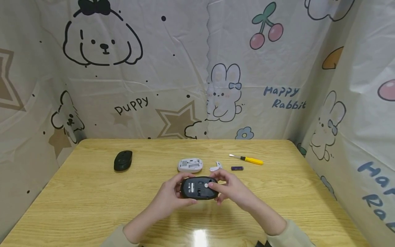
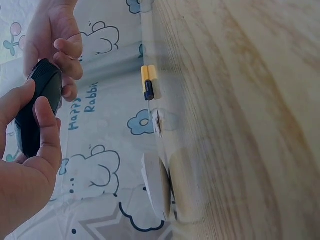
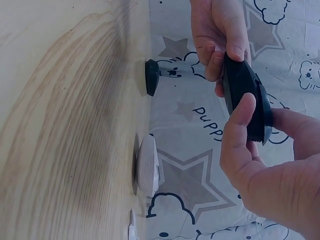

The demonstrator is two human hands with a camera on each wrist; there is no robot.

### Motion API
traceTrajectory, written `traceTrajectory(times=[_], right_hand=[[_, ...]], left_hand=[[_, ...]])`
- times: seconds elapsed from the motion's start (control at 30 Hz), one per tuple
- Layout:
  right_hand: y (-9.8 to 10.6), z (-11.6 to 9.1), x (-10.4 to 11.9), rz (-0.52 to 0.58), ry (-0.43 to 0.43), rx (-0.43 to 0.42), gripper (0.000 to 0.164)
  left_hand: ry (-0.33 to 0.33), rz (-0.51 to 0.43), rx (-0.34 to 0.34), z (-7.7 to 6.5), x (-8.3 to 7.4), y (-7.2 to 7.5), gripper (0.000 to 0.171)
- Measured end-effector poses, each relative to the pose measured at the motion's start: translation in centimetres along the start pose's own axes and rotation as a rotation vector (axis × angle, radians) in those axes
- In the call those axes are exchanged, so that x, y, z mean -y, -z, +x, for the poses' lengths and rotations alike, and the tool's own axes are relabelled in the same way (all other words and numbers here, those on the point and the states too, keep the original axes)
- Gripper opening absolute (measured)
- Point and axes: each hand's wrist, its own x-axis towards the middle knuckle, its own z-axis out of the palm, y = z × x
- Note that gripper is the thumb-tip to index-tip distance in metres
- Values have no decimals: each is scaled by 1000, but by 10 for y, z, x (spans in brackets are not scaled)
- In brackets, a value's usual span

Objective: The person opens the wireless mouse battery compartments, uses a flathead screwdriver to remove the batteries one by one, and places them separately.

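Observation:
A black computer mouse [image 1: 199, 192] is held above the table with its underside toward the head camera, showing a label and a small white round spot. My left hand [image 1: 173, 192] grips its left end between thumb and fingers. At the other end my right hand [image 1: 232, 192] holds it, the thumb lying on the underside near the white spot. In the left wrist view the mouse [image 2: 42, 107] appears edge-on between both hands. The right wrist view shows the mouse [image 3: 244, 95] side-on, with a right-hand fingertip against it.
Behind the hands lie a white mouse [image 1: 190, 165] with its underside up and battery bay exposed, a small white cover [image 1: 215, 167], a purple battery [image 1: 237, 168] and a yellow-handled screwdriver [image 1: 253, 160]. Another black mouse [image 1: 123, 160] sits at the left. Patterned curtains [image 1: 172, 68] surround the wooden table [image 1: 92, 199].

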Motion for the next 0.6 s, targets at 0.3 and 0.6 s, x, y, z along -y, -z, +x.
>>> traceTrajectory(times=[0.3,0.6], right_hand=[[8,-2,-2,-22,2,-63,36],[20,-6,-1,-45,26,-122,35]], left_hand=[[16,6,-15,-1,3,2,67],[23,58,-58,-4,4,9,67]])
